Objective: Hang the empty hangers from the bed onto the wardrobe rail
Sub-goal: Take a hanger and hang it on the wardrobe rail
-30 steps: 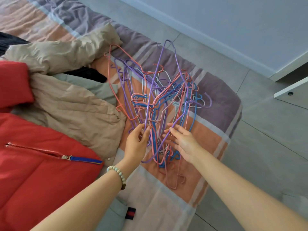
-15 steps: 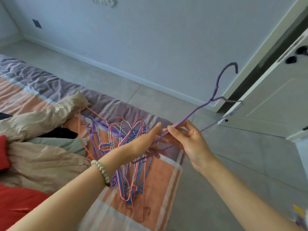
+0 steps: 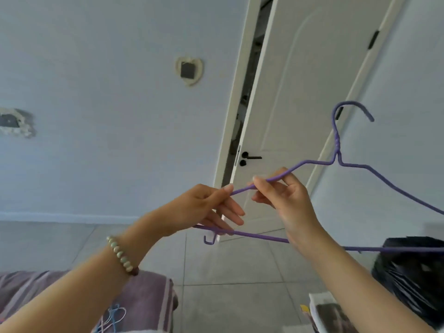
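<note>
A purple wire hanger (image 3: pixel 337 150) is lifted in front of me, hook upward at the right. My right hand (image 3: pixel 286 200) pinches its upper left arm between thumb and fingers. My left hand (image 3: pixel 206 207), with a bead bracelet on the wrist, pinches the same wire a little further left, its other fingers stretched out over the hanger's bottom bar. A corner of the bed (image 3: pixel 149 292) shows at the bottom left, with a few hanger wires (image 3: pixel 113 316) from the pile lying on it. The wardrobe rail is out of view.
A white door (image 3: pixel 300 104) with a black handle (image 3: pixel 249 157) stands ajar straight ahead. A black bag (image 3: pixel 413 272) sits on the tiled floor at the right, with papers (image 3: pixel 326 311) beside it. The pale blue wall fills the left.
The purple hanger has been pulled out of the pile and raised. My view has swung up from the bed toward the door. Both hands now pinch the hanger's upper arm.
</note>
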Demonstrator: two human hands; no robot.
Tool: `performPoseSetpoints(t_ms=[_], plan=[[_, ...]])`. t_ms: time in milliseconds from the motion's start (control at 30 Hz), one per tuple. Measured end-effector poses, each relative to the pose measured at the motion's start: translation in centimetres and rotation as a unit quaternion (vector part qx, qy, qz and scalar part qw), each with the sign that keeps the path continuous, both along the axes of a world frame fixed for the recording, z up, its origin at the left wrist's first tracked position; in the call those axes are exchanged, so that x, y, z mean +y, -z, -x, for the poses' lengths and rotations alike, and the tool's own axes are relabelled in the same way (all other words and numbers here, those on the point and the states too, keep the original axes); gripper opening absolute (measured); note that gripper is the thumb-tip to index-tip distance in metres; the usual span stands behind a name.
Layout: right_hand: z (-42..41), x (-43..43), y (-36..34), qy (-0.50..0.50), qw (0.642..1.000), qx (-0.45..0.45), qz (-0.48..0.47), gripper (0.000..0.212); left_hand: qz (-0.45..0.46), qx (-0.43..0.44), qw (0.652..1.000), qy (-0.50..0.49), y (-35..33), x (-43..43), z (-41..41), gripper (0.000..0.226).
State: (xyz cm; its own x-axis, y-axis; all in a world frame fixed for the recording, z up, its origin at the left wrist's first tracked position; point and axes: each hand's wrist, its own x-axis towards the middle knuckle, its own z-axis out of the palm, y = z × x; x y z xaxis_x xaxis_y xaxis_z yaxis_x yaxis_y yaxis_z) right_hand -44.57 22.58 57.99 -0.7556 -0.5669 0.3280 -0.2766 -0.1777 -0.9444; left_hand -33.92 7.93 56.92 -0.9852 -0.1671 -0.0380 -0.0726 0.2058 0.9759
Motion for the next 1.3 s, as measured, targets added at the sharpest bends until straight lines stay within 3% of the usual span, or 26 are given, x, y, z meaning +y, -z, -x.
performPoseSetpoints(t_ms=[267,600,900,1100,1300], plan=[[2.2,15.7,-9.0,0.139,0.986,0.062,0.067,0.014,0.079,0.074,0.984,0.142,-10.4,13.0,6.8,0.051],[5.1,35.8,-15.0,0.274,0.949,0.104,0.114,0.01,0.114,0.143,0.948,0.261,-17.7,32.6,14.2,0.052],[10.2,51.0,-16.8,0.359,0.912,0.114,0.161,0.021,0.081,0.202,0.937,0.272,-19.9,49.6,20.3,0.054],[13.3,57.6,-17.7,0.433,0.865,0.134,0.215,0.047,0.039,0.231,0.94,0.247,-20.3,58.8,23.9,0.053],[16.6,63.6,-18.8,0.481,0.842,0.145,0.196,0.063,0.013,0.257,0.936,0.24,-20.9,66.0,27.2,0.048]])
